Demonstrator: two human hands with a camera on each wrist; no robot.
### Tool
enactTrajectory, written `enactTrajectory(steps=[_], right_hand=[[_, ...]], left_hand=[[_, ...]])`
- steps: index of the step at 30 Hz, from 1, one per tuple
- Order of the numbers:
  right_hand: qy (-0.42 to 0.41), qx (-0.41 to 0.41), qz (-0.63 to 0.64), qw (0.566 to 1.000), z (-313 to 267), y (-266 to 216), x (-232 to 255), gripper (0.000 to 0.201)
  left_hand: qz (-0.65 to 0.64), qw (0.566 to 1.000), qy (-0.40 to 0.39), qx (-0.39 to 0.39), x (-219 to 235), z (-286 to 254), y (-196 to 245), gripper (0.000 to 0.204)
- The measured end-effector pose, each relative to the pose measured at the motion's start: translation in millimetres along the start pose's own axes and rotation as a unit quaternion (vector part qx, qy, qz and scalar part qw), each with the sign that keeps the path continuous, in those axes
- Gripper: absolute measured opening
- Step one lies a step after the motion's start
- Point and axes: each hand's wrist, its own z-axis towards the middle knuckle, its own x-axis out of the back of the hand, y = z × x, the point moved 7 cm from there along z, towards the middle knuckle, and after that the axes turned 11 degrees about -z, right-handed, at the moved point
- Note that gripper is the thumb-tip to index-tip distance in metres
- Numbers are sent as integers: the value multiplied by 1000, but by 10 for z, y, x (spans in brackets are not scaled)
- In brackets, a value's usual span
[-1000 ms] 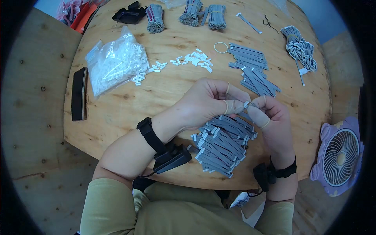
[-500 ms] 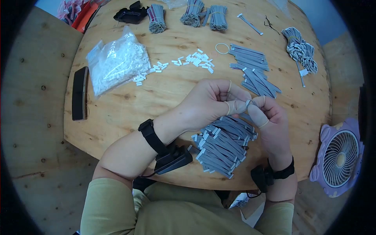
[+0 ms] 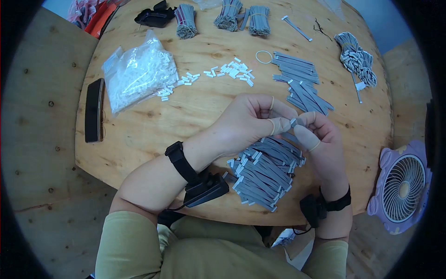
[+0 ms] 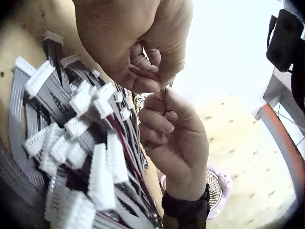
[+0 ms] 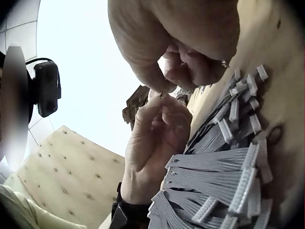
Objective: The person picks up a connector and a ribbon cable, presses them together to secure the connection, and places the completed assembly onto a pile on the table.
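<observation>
I have a small plug (image 3: 293, 122) pinched right where my two hands meet, lifted above the near stack of flat grey cables (image 3: 262, 176), which lies at about seven o'clock from it. As I judge it, I am working the plug and a cable end together, and doing that well means keeping both forearms quiet, lining the two pieces up straight before any force goes in, then pressing evenly with the thumbs so nothing skews or bends. My left hand (image 3: 248, 122), coming in from nine o'clock, should act as the steady vice, while my right hand (image 3: 325, 142), from between four and five, does the fine nudging. As for the grip, neither hand is spread: each thumb and forefinger are brought close together, pads almost touching across the work, the thin fingertip covers (image 3: 304, 138) giving some bite on such a small piece. My left pinches the plug; my right pinches at it from the three o'clock side, though my own fingers hide whether they have its body or the wire behind it. Loose white plugs (image 3: 234, 70) sit well apart at ten o'clock, and loose grey cables (image 3: 297, 69) lie at twelve.
</observation>
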Motion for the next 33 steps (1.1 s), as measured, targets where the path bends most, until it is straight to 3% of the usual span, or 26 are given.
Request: enactTrajectory(steps=[12,21,33], right_hand=[[8,-15,23,1000,33,32,18,8],[-12,46,66,997,1,-67,-18,7],[-31,41,19,999,-21,-76,-30,10]], left_hand=[[-7,999,25,21,35,4,-40,18],[-168,983,-23,76,-4,6,-102,19],[-176,978,-64,89,-95,-18,-123,19]])
